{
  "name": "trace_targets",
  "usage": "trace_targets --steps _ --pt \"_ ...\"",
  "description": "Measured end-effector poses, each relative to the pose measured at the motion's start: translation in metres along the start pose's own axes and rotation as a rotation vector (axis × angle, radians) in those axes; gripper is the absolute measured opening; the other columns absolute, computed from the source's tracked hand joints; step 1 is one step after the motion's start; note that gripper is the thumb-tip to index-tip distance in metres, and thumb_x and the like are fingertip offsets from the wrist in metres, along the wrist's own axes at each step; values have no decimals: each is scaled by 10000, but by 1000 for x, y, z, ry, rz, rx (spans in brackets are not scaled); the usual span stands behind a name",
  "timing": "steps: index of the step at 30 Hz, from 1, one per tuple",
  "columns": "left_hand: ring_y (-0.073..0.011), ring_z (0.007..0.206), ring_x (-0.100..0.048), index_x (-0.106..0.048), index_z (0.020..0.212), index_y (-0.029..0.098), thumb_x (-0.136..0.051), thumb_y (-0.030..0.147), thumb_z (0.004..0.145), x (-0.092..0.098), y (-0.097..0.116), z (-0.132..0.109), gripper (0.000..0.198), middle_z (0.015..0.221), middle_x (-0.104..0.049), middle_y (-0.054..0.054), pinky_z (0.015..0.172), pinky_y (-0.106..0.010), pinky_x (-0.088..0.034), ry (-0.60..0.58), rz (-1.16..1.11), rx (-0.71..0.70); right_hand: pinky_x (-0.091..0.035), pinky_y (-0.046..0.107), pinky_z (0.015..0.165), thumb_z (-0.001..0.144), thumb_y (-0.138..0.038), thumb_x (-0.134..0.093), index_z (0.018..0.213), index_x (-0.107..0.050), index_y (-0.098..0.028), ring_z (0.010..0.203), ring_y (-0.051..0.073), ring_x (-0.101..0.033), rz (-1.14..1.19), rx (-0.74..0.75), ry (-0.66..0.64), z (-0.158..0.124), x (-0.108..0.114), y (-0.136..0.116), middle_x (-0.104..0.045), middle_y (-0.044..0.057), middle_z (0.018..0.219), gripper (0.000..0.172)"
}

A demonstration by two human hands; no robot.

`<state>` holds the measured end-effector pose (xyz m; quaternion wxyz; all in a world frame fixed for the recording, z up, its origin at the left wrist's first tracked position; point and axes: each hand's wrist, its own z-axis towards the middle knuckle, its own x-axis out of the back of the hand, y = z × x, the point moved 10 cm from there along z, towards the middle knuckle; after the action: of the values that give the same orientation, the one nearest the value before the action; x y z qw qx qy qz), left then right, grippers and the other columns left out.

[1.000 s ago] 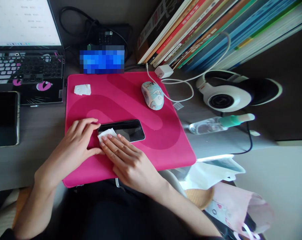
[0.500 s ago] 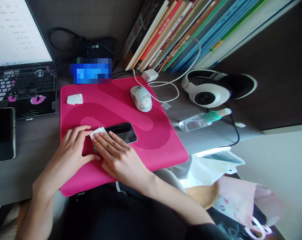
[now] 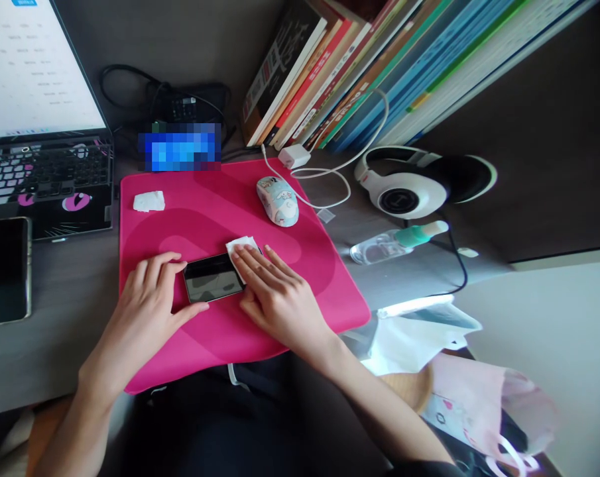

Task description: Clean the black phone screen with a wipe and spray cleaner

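Note:
A smartphone (image 3: 213, 277) lies face up on the pink desk mat (image 3: 190, 344), its dark screen showing on the left half. My left hand (image 3: 150, 301) steadies the phone's left end, index finger at the far edge and thumb at the near edge. Under the fingers of my right hand (image 3: 280, 298), a folded white tissue (image 3: 237, 246) is pressed flat over the right end of the screen. That hand hides part of the tissue and of the phone's right end. Another white wad of tissue (image 3: 149, 201) rests at the mat's far left.
A patterned mouse (image 3: 278, 201) sits at the mat's far right. Beyond are a white charger (image 3: 294, 156) with cable, books (image 3: 319, 73), headphones (image 3: 404, 185) and a spray bottle (image 3: 392, 244). To the left stand a laptop (image 3: 46, 175) and a dark tablet-like device (image 3: 4, 271).
My right hand has slid rightward with the tissue, from the left end of the phone to its right end. The screen's left half is now uncovered. My left hand has barely moved.

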<state>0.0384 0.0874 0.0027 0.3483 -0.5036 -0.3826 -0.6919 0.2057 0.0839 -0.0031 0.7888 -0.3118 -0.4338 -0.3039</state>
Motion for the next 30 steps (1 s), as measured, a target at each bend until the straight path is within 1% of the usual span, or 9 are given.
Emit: trace_targets --steps 3,5,10,13,16,19,23,27,30 --pt "-403 1292 -592 -507 1449 133 -648 599 999 0 -1 0 663 1431 -596 -216 1113 -574 -501 -10 -4 6 -450 532 1286 949 -55 -503 1603 -496 -73 1506 285 -546 -9 -7 15 -5 4 5 -585 166 1589 654" --pt "-401 1284 -593 -508 1445 134 -639 609 1002 0 0 -1 662 1426 -597 -213 1109 -572 -504 -10 4 4 -461 531 1279 974 -67 -521 1602 -496 -70 1496 293 -556 -12 -6 29 -8 7 6 -593 172 1582 629" --pt "-397 1284 -596 -501 1462 158 -595 648 1012 -1 -3 -1 671 1429 -598 -206 1102 -579 -508 -13 -1 11 -513 539 1240 1055 -204 -619 1637 -453 -113 1455 306 -598 -32 -3 32 -14 15 11 -622 179 1548 612" --pt "-397 1277 -603 -504 1459 170 -590 667 1005 -2 -4 -2 679 1417 -606 -202 1103 -580 -506 -7 -9 14 -542 515 1219 1066 -216 -637 1571 -538 -78 1409 306 -643 -78 30 29 -19 18 10 -643 189 1520 533" --pt "-403 1280 -599 -507 1450 171 -587 674 1002 -1 -3 -2 678 1416 -608 -200 1108 -584 -500 2 -2 9 -570 489 1193 1057 -167 -647 1469 -634 -52 1353 295 -691 -143 76 71 -24 23 5 -689 183 1465 428" --pt "-407 1293 -591 -511 1442 165 -590 656 1009 -2 -4 -2 659 1420 -606 -200 1115 -587 -496 -6 -3 19 -592 482 1169 1031 -115 -672 1431 -663 -45 1296 290 -730 -196 97 118 -30 25 -2 -737 182 1393 406" --pt "-399 1295 -593 -525 1442 163 -608 637 1009 -3 -4 -2 647 1429 -603 -203 1119 -579 -498 -19 -28 36 -626 485 1128 1005 -83 -697 1478 -625 -43 1235 301 -763 -255 85 173 -37 29 -11 -758 187 1346 480" --pt "-406 1279 -596 -538 1442 133 -602 625 1016 -1 -3 -3 654 1418 -607 -219 1105 -596 -504 -3 -14 35 -644 479 1102 984 12 -632 1618 -443 -32 1268 310 -743 -294 81 150 -42 26 -21 -725 207 1388 663" --pt "-413 1285 -595 -543 1438 126 -619 618 1008 -2 -2 -3 658 1410 -612 -224 1110 -603 -503 -2 1 36 -632 502 1118 1008 -35 -635 1657 -361 -16 1287 330 -730 -332 54 141 -44 23 -28 -709 227 1400 705"
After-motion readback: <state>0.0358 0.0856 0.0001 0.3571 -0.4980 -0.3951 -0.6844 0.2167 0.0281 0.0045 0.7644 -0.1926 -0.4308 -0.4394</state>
